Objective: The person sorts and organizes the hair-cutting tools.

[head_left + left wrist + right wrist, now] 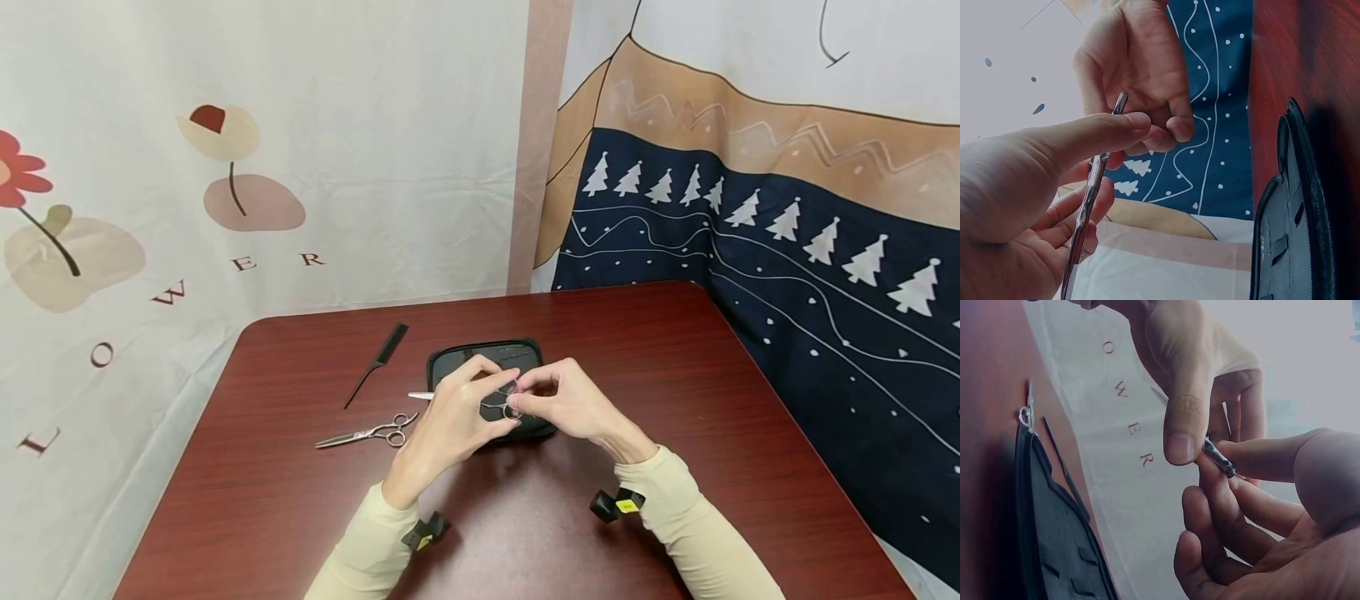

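Note:
Over the black zip case, my left hand (457,408) holds a pair of metal scissors (1090,194) between thumb and fingers. Their blade points left in the head view, and the finger rings face right. My right hand (573,404) pinches the ring end with thumb and index finger. In the right wrist view the left thumb covers part of the scissors (1218,456), and the right fingertips meet their end. The case (448,360) lies opened out below both hands, which partly hide it; small straps show inside it in the left wrist view.
A second pair of scissors, apparently thinning scissors (363,435), lies on the table left of my left hand. Beyond it rests a black tail comb (391,342). The dark red table (645,333) ends at printed cloth hangings (405,208) at the back and right.

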`<state>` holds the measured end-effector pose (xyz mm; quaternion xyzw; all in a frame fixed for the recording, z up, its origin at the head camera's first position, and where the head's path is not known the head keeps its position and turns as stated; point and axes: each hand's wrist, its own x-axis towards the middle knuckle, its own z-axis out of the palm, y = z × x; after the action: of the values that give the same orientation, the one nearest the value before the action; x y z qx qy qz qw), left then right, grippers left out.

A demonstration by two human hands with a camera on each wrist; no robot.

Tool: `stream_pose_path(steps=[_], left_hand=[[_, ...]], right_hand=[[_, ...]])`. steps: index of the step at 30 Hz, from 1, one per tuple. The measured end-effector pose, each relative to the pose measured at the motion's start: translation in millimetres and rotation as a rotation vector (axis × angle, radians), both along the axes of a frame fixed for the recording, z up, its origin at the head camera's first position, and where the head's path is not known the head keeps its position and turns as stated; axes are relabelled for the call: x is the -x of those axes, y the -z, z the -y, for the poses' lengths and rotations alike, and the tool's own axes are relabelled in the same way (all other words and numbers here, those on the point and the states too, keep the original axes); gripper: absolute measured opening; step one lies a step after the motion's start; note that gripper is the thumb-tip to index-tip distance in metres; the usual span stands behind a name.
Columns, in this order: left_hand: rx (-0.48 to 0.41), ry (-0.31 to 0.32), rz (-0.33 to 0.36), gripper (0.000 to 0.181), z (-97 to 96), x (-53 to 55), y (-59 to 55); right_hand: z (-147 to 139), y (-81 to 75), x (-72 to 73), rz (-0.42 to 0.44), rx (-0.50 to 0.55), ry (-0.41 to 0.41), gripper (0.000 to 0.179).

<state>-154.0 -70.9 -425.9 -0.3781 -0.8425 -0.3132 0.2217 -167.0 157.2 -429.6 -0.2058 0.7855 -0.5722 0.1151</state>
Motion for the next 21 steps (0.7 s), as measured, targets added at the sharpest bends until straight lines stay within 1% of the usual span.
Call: stream_pose_path(steps=[6,14,21], left_hand=[[0.002,-0.001,0.014,0.064,-0.8,0.1,-0.7],[-0.005,-0.006,0.015,0.065,-1.0,0.1,-1.4],[-0.021,-0.005,0.024,0.065,-1.0,0.1,-0.2]], right_hand=[[0.3,1.4,0.5,-0.011,0.007,-0.006,0.009],[2.0,6.3,2.1,-0.026,0.055,0.005,0.012],[3.3,3.5,1.0,-0.015,0.086,0.019,0.011]])
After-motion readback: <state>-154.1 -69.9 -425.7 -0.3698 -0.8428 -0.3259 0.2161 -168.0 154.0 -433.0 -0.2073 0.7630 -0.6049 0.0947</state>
